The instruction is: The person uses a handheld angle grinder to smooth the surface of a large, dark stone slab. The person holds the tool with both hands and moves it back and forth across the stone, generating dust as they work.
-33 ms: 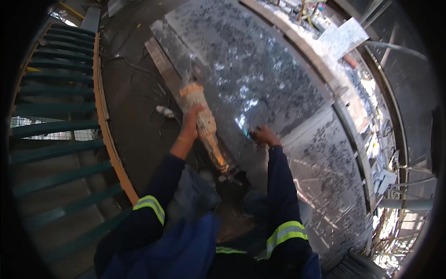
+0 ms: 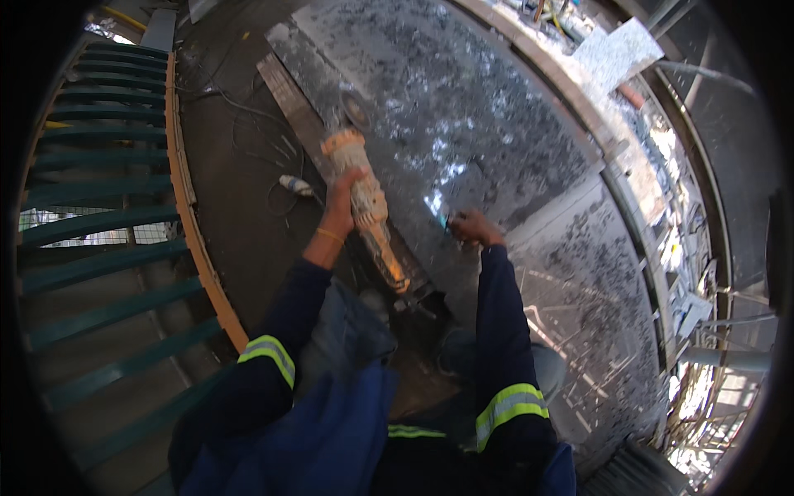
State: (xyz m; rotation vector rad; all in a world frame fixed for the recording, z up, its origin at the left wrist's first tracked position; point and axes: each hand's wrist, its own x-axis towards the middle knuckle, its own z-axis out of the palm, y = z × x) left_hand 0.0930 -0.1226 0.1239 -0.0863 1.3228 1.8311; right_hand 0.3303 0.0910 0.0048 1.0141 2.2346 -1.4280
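Dark slab [image 2: 513,140] underlies our right grip [image 2: 475,227], hold unclear; our left grip [image 2: 339,208] clasps the grinder [image 2: 370,198]: likely heavy, best held mid-body.

the left hand [image 2: 339,202] grips the dusty orange grinder [image 2: 368,198], its disc [image 2: 354,108] pointing away from the person. the right hand [image 2: 475,227] is curled around a small dark thing [image 2: 450,221], too hidden to tell, over the wet grey slab [image 2: 488,107]. a white plug [image 2: 295,185] lies left of the grinder. farther left are green slats [image 2: 99,226] beside an orange edge [image 2: 188,219].
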